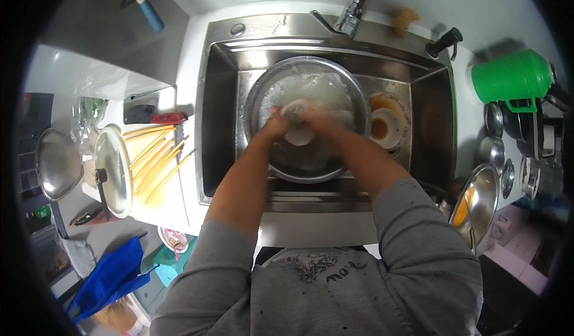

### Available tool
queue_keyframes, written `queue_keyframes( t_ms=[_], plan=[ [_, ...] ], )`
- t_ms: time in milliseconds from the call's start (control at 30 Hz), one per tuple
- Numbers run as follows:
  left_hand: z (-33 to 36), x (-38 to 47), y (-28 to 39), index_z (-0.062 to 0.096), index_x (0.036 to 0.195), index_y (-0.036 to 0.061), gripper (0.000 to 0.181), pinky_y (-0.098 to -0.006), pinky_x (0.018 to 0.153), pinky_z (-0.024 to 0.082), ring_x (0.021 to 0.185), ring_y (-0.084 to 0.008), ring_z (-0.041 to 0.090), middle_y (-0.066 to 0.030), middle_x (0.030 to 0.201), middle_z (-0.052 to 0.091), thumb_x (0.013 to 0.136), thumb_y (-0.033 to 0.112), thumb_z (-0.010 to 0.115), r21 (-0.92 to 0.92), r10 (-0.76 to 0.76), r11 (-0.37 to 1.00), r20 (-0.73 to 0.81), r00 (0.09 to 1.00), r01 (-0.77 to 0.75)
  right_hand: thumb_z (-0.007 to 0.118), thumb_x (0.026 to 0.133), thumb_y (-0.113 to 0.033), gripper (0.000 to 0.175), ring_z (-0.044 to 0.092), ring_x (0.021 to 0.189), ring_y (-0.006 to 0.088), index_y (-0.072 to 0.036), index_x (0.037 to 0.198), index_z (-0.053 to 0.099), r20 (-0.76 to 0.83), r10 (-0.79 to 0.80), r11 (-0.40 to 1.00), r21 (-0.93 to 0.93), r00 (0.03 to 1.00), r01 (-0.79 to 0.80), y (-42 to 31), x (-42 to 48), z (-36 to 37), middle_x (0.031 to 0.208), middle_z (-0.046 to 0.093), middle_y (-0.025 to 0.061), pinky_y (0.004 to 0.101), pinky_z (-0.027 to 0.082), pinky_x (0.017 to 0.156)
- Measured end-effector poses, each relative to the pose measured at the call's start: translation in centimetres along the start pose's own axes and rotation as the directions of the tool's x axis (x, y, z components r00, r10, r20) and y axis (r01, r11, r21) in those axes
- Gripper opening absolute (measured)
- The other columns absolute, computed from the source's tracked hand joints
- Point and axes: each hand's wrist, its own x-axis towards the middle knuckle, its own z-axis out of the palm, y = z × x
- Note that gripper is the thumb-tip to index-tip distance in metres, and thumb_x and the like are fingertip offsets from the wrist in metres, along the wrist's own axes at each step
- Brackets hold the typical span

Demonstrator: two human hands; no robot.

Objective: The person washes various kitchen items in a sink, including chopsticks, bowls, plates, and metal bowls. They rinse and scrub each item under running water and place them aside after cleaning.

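A large steel basin (252,107) of cloudy water sits in the steel sink (432,125). Over the water, a pale round vessel, probably a small bowl (299,135), is held between both hands. My left hand (277,124) grips its left side. My right hand (319,118) is at its right side and upper rim, blurred. The fingers are partly hidden. Right of the basin, a white bowl (394,127) with brown liquid stands in the sink, on or in a larger stained dish (400,100).
A faucet (350,19) and soap dispenser (444,43) rise behind the sink. Leftward lie a red-handled knife (168,118), yellow sticks (157,165) and a glass lid (112,174). Rightward are a green jug (511,78) and a steel bowl (484,201) with orange contents.
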Motion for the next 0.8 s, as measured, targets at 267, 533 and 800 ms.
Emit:
queue_keyframes(
  t_ms=[267, 533, 800],
  plan=[
    [1.0, -2.8, -0.1, 0.039, 0.124, 0.0154, 0.047, -0.0405, 0.058, 0.056, 0.086, -0.0291, 0.061, -0.0166, 0.11, 0.052, 0.078, 0.008, 0.049, -0.173, 0.025, 0.984, 0.348, 0.937, 0.038, 0.051, 0.083, -0.027, 0.028, 0.054, 0.095, 0.0351, -0.012, 0.105, 0.06, 0.093, -0.332, 0.77, -0.548, 0.939, 0.326, 0.0, -0.7, -0.7, 0.111, 0.054, 0.0148, 0.0406, 0.045, 0.081],
    [0.6, -6.0, 2.3, 0.042, 0.125, 0.0276, 0.051, -0.0426, 0.078, 0.05, 0.108, -0.0401, 0.047, -0.0185, 0.125, 0.038, 0.08, 0.005, 0.046, 0.899, 0.643, 0.356, -0.037, 0.765, -0.256, 0.058, 0.08, -0.032, 0.036, 0.059, 0.089, 0.0284, -0.004, 0.102, 0.06, 0.359, 0.172, 0.956, -0.286, 0.917, -0.068, 4.3, -3.1, 1.3, 0.097, 0.061, 0.0191, 0.0393, 0.045, 0.08],
    [-6.1, -12.8, 7.7, 0.047, 0.122, 0.0267, 0.064, -0.0396, 0.081, 0.049, 0.111, -0.0373, 0.044, -0.0163, 0.121, 0.037, 0.067, -0.006, 0.049, 0.849, 0.928, 0.035, 0.169, 0.333, -0.527, 0.059, 0.082, -0.028, 0.033, 0.058, 0.084, 0.0203, -0.004, 0.104, 0.059, 0.022, 0.144, 0.989, 0.032, 0.989, -0.145, 1.1, -5.7, -1.6, 0.097, 0.06, 0.013, 0.0324, 0.047, 0.075]
  ],
)
